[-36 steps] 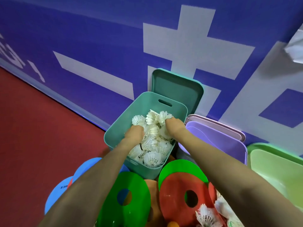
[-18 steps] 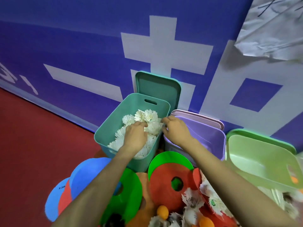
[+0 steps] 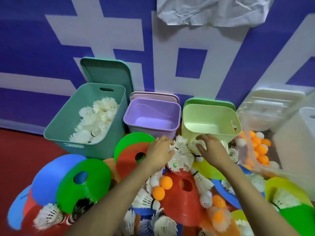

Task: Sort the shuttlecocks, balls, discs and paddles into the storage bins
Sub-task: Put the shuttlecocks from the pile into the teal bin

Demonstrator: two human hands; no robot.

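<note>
Both my hands have left the teal bin [image 3: 68,116] and come back over the pile on the floor, in front of the purple bin [image 3: 153,101] and the light green bin [image 3: 209,116]. My left hand [image 3: 159,151] lies palm down with its fingers curled onto the loose shuttlecocks [image 3: 182,154] heaped between my hands, a white cork end showing at its fingertips. My right hand [image 3: 210,149] closes on the same heap from the other side, fingers bent round a feathered skirt just below the light green bin's front wall. The sorted shuttlecocks [image 3: 95,121] lie in the teal bin, banked toward its right side. The purple and light green bins show only bare floors. Around my forearms lie a red disc [image 3: 129,162], a green disc [image 3: 88,183] and a blue disc [image 3: 51,178], overlapping, with two orange balls [image 3: 166,183] touching one another between my arms. More orange and white balls fill a clear bag [image 3: 259,150] to the right of the light green bin.
</note>
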